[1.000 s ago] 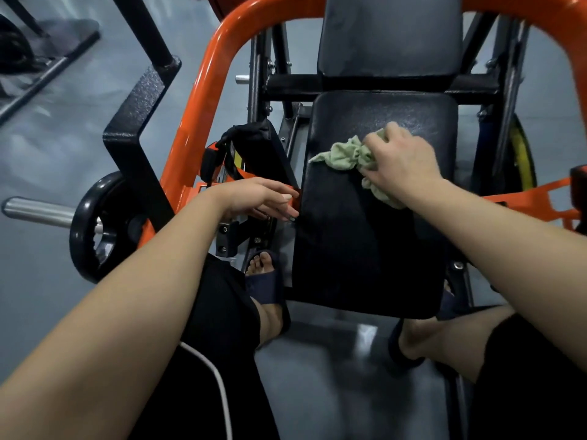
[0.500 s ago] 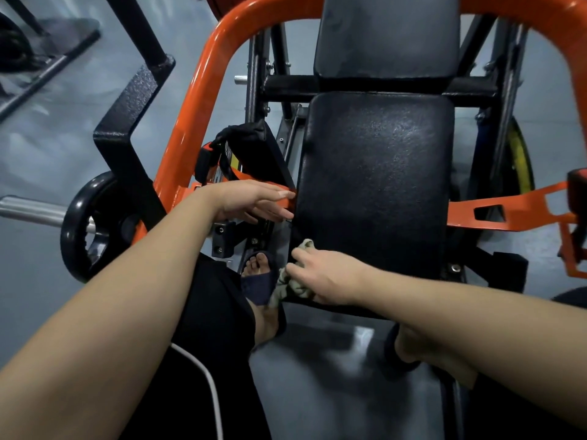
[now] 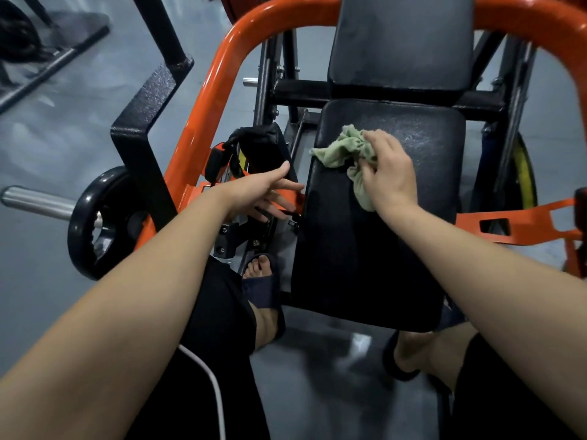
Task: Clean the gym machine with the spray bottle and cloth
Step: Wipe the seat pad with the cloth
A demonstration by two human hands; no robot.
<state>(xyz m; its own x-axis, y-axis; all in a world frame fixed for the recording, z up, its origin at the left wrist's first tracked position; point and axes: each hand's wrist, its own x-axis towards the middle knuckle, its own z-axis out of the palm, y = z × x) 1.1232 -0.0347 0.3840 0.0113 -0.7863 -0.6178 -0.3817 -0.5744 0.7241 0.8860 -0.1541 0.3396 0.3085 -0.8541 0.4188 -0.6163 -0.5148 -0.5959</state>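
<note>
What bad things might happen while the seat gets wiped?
The left hand has fingers by the orange metal bracket beside the black padded seat; they might get pinched if something shifts. The right hand grips the crumpled green cloth bunched up, so patches may be missed. Bare toes in an open dark sandal sit beside the seat, unprotected.

The cloth [image 3: 346, 150] is lying on the seat's [image 3: 381, 249] far left part; the backrest [image 3: 400, 42] is sitting beyond it; the plate [image 3: 104, 223] is sitting far left.
</note>
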